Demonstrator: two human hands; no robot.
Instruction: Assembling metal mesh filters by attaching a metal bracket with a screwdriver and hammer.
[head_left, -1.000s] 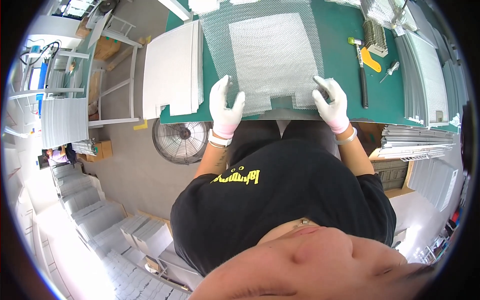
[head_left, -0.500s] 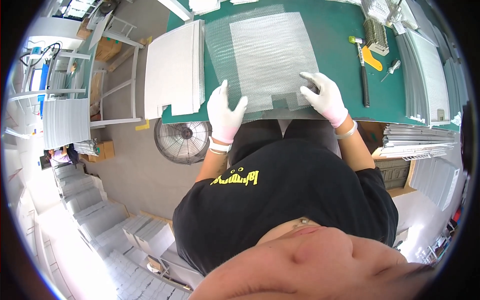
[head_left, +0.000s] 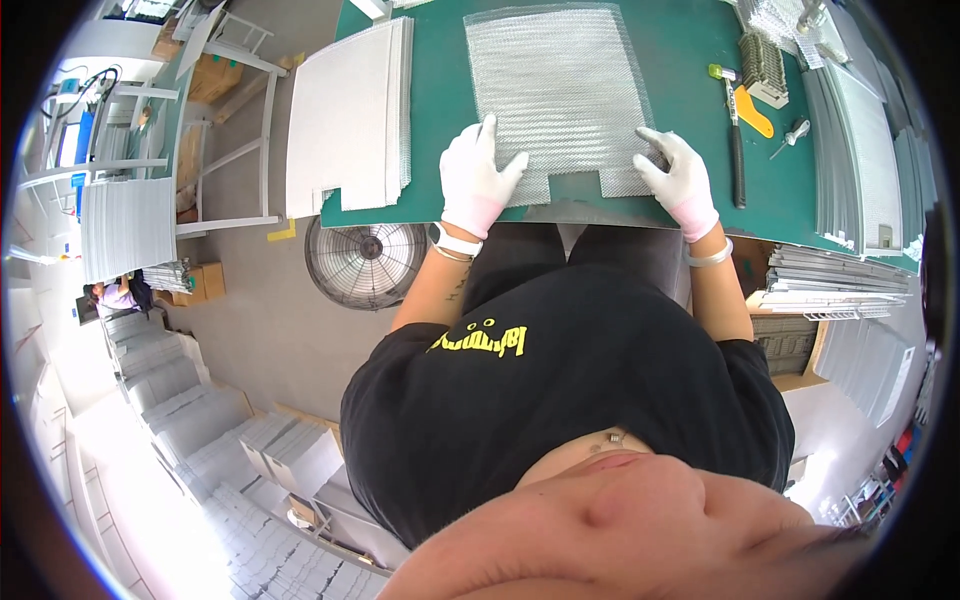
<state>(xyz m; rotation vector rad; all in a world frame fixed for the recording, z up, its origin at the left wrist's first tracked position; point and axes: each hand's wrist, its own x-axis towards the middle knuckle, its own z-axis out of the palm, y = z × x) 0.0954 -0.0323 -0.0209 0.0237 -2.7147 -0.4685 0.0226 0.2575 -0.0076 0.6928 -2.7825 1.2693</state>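
The white-gloved left hand [head_left: 480, 182], at seven o'clock, and white-gloved right hand [head_left: 677, 184], at four, both with wide grips, flank silver notched mesh sheets [head_left: 560, 85] on the green tabletop [head_left: 685, 55]; stacking looks mostly done, right edges uneven. White notched stack [head_left: 342, 120]: nine o'clock.

Green table [head_left: 690, 60] | mesh sheets [head_left: 555, 90], centre | panel stack [head_left: 345, 120], left | hammer [head_left: 738, 155], yellow tool [head_left: 752, 113], screwdriver [head_left: 797, 132], right

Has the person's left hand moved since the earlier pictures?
Yes: the left hand has moved to the right, farther from the white stack on the green table.
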